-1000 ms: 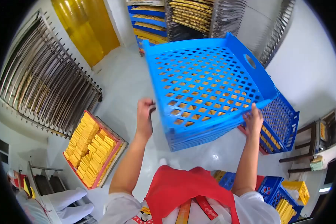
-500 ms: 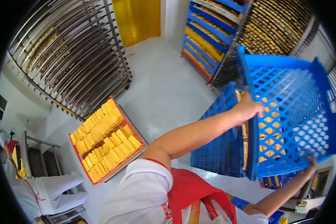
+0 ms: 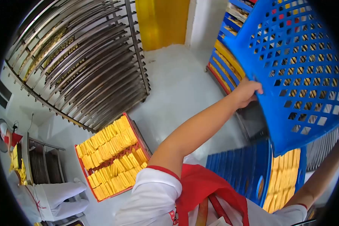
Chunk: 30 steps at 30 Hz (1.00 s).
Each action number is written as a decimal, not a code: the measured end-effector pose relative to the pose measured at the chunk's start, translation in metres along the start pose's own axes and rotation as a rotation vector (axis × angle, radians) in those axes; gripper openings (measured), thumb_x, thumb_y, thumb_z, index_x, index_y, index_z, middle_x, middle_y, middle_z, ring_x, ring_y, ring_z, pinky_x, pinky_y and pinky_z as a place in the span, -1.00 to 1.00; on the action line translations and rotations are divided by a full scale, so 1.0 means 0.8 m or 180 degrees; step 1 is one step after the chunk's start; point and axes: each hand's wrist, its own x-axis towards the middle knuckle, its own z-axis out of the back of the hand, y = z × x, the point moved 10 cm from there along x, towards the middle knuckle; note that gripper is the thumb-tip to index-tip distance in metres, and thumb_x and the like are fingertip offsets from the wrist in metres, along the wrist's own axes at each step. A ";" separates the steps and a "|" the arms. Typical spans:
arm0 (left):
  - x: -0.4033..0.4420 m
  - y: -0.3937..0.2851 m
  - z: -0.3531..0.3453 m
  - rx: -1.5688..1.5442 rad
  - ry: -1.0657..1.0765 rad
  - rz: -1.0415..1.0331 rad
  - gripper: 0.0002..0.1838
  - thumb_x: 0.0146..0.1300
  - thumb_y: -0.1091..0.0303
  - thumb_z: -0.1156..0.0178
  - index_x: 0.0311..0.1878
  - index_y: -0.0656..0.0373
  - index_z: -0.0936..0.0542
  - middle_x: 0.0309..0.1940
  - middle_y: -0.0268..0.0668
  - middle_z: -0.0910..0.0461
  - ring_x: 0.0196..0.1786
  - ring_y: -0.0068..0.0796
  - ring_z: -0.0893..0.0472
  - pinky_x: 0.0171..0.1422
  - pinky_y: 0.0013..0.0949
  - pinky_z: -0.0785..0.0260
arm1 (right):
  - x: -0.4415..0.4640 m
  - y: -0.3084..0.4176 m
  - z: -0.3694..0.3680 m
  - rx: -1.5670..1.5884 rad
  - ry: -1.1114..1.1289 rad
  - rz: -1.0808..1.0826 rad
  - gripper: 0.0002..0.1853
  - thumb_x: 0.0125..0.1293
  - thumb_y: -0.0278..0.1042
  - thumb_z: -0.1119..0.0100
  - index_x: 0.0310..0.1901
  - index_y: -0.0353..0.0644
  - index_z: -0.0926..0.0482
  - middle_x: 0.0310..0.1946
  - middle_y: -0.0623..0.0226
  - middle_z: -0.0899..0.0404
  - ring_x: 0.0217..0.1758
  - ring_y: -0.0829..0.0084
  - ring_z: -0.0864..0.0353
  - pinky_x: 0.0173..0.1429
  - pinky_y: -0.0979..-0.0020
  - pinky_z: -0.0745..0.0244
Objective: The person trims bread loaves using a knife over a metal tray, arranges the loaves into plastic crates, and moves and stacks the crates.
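Observation:
A blue plastic crate [image 3: 286, 75] with a lattice base is held up and tilted at the right. My left hand [image 3: 248, 93] is closed on its near edge, the thumb over the rim. My right forearm [image 3: 322, 175] reaches up toward the crate's lower right side, but the hand itself is past the edge of the view. Below the lifted crate stands another blue crate [image 3: 239, 169], filled with rows of flat yellow pieces [image 3: 282, 177]. The lifted crate is apart from it.
A red crate [image 3: 142, 141] of yellow pieces stands on the floor at centre left. Metal tray racks [image 3: 101, 71] rise at the left. Blue, yellow and red stacked crates [image 3: 226, 64] stand behind the lifted crate. Another person in white trousers [image 3: 56, 199] is at the lower left.
The blue crate has risen and swung away from the filled crate, its lattice base now tilted upward. My left hand keeps its grip; my right hand has passed out of view. The view has turned.

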 end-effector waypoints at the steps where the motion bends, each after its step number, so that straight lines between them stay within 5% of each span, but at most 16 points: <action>1: 0.015 0.010 0.059 0.0614 -0.0105 0.0415 -0.65 0.01 0.42 -0.21 -0.07 0.19 -0.50 -0.21 -0.24 -0.58 -0.20 -0.28 -0.62 -0.13 -0.22 -0.53 | 0.008 -0.026 -0.049 -0.0074 -0.0268 -0.0541 -0.75 0.02 -0.41 -0.16 -0.23 -0.29 -0.60 -0.30 0.07 -0.61 -0.30 0.37 -0.58 -0.14 0.41 -0.57; 4: 0.038 -0.033 0.213 0.3608 0.0150 0.1590 -0.44 0.12 -0.19 -0.29 -0.11 0.17 -0.60 -0.14 -0.19 -0.62 -0.08 -0.20 -0.63 0.04 -0.20 -0.51 | 0.068 -0.124 -0.227 -0.0222 0.0785 0.0155 -0.55 0.04 -0.41 -0.14 0.03 -0.32 -0.51 -0.21 0.18 -0.57 -0.21 0.36 -0.53 -0.05 0.38 -0.50; 5: 0.038 -0.079 0.248 0.4541 0.0189 0.0825 -0.19 0.05 -0.44 -0.22 0.02 0.19 -0.64 -0.01 -0.05 -0.62 0.07 -0.06 -0.59 0.21 -0.17 -0.41 | 0.066 -0.146 -0.294 -0.0086 0.1203 0.0607 -0.50 0.03 -0.41 -0.13 0.09 -0.30 -0.49 -0.20 0.26 -0.56 -0.19 0.41 -0.52 -0.04 0.40 -0.46; 6: 0.038 -0.088 0.344 0.5283 -0.0029 0.1131 -0.10 0.01 -0.39 -0.27 0.24 0.18 -0.54 0.11 0.02 -0.58 0.18 0.02 -0.53 0.33 -0.14 -0.31 | 0.058 -0.177 -0.360 -0.0023 0.1565 0.0800 -0.46 0.03 -0.41 -0.12 0.14 -0.29 -0.47 -0.19 0.33 -0.54 -0.18 0.45 -0.50 -0.03 0.41 -0.42; 7: 0.024 -0.123 0.402 0.5505 -0.0433 0.0439 -0.24 0.03 -0.32 -0.28 0.04 0.22 -0.64 0.03 0.04 -0.60 0.10 0.04 -0.56 0.20 -0.12 -0.39 | 0.041 -0.179 -0.421 -0.0032 0.1637 0.1128 -0.42 -0.04 -0.48 -0.10 0.15 -0.31 -0.46 -0.17 0.31 -0.53 -0.19 0.43 -0.49 -0.04 0.40 -0.43; 8: -0.003 -0.158 0.450 0.5807 -0.1126 0.1089 -0.54 0.10 -0.10 -0.30 -0.25 0.16 -0.71 -0.26 0.02 -0.66 -0.10 0.04 -0.63 0.00 -0.04 -0.47 | 0.016 -0.190 -0.478 0.0255 0.1672 0.0871 -0.41 -0.09 -0.54 -0.05 0.12 -0.30 -0.46 -0.20 0.33 -0.52 -0.19 0.45 -0.46 -0.04 0.43 -0.41; 9: -0.044 -0.202 0.463 0.6166 -0.1837 0.1176 -0.58 0.17 -0.04 -0.25 -0.46 0.19 -0.67 -0.40 0.01 -0.64 -0.23 0.06 -0.62 -0.12 0.03 -0.46 | 0.003 -0.208 -0.531 0.0049 0.1779 0.1224 -0.39 -0.10 -0.57 -0.05 0.13 -0.32 -0.44 -0.21 0.32 -0.52 -0.17 0.45 -0.48 -0.03 0.43 -0.43; 12: -0.204 -0.223 0.613 0.5781 -0.3183 0.1914 -0.58 0.25 0.02 -0.16 -0.32 0.28 -0.64 -0.17 0.09 -0.60 -0.04 0.11 -0.56 0.07 0.02 -0.40 | -0.060 -0.312 -0.696 0.0011 0.2407 0.0430 -0.26 -0.13 -0.59 -0.08 0.26 -0.32 -0.32 0.00 0.09 -0.53 0.06 0.29 -0.53 0.22 0.35 -0.38; 13: -0.243 -0.222 0.615 0.6173 -0.3058 0.1877 -0.66 0.25 0.15 -0.16 -0.34 0.30 -0.65 -0.18 0.10 -0.60 -0.02 0.14 -0.55 0.10 0.00 -0.41 | -0.080 -0.340 -0.737 -0.0370 0.2135 0.1171 -0.24 -0.13 -0.59 -0.11 0.27 -0.33 -0.30 0.07 -0.06 -0.54 0.16 0.10 -0.54 0.26 0.27 -0.39; 15: -0.354 -0.178 0.664 0.6644 -0.3148 0.2254 -0.64 0.16 0.34 -0.15 0.02 0.28 -0.58 0.04 0.05 -0.54 0.06 0.02 -0.57 0.18 -0.03 -0.45 | -0.131 -0.413 -0.825 -0.0902 0.2991 0.0319 -0.18 -0.09 -0.47 -0.20 0.34 -0.24 -0.23 -0.03 -0.21 -0.57 0.06 -0.16 -0.56 0.17 0.10 -0.45; 17: -0.458 -0.108 0.698 0.4928 -0.3356 0.4160 -0.48 0.01 0.43 -0.30 0.12 0.21 -0.52 0.23 -0.02 -0.46 0.26 -0.01 -0.49 0.15 -0.08 -0.50 | -0.174 -0.479 -0.889 -0.1486 0.3284 0.0141 -0.16 -0.10 -0.40 -0.24 0.33 -0.21 -0.22 -0.12 -0.25 -0.58 -0.05 -0.24 -0.57 0.06 -0.04 -0.48; 19: -0.506 -0.061 0.739 0.4094 -0.3297 0.4858 -0.50 0.02 0.38 -0.28 0.11 0.21 -0.54 0.21 -0.01 -0.48 0.25 0.00 -0.50 0.17 -0.08 -0.48 | -0.217 -0.565 -0.945 -0.1990 0.3571 0.0157 -0.11 -0.11 -0.39 -0.27 0.36 -0.20 -0.16 -0.09 -0.25 -0.56 0.02 -0.19 -0.55 0.09 0.01 -0.48; 25: -0.292 -0.038 0.957 0.4034 -0.2426 0.4690 -0.52 0.04 0.26 -0.20 0.08 0.20 -0.58 0.15 0.03 -0.52 0.20 0.02 -0.52 0.25 -0.08 -0.41 | -0.244 -0.642 -1.053 -0.2772 0.3842 -0.0035 0.02 -0.18 -0.43 -0.34 0.42 -0.20 -0.10 -0.03 -0.14 -0.53 0.09 -0.10 -0.51 0.21 0.12 -0.46; 28: -0.047 -0.134 1.101 0.5242 -0.1894 0.3568 -0.51 0.06 0.20 -0.17 0.07 0.20 -0.61 0.12 0.05 -0.55 0.18 0.03 -0.54 0.29 -0.08 -0.37 | -0.220 -0.656 -1.128 -0.2615 0.3858 -0.0254 0.03 -0.20 -0.45 -0.35 0.42 -0.20 -0.09 0.03 -0.15 -0.49 0.17 -0.09 -0.44 0.27 0.14 -0.40; 29: 0.037 -0.185 1.155 0.5216 -0.2051 0.3155 -0.41 0.08 0.21 -0.15 0.22 0.21 -0.49 0.20 0.07 -0.49 0.23 0.08 -0.48 0.35 -0.09 -0.32 | -0.208 -0.656 -1.156 -0.2620 0.3845 -0.0229 -0.01 -0.15 -0.45 -0.31 0.42 -0.21 -0.11 0.04 -0.16 -0.49 0.14 -0.12 -0.46 0.24 0.11 -0.41; 30: 0.134 -0.237 1.211 0.5400 -0.2203 0.2199 -0.36 0.12 0.18 -0.14 0.29 0.24 -0.43 0.21 0.11 -0.47 0.27 0.09 -0.45 0.39 -0.08 -0.28 | -0.199 -0.659 -1.185 -0.2634 0.3834 -0.0197 -0.05 -0.11 -0.45 -0.28 0.42 -0.21 -0.12 0.05 -0.17 -0.50 0.12 -0.15 -0.47 0.22 0.08 -0.41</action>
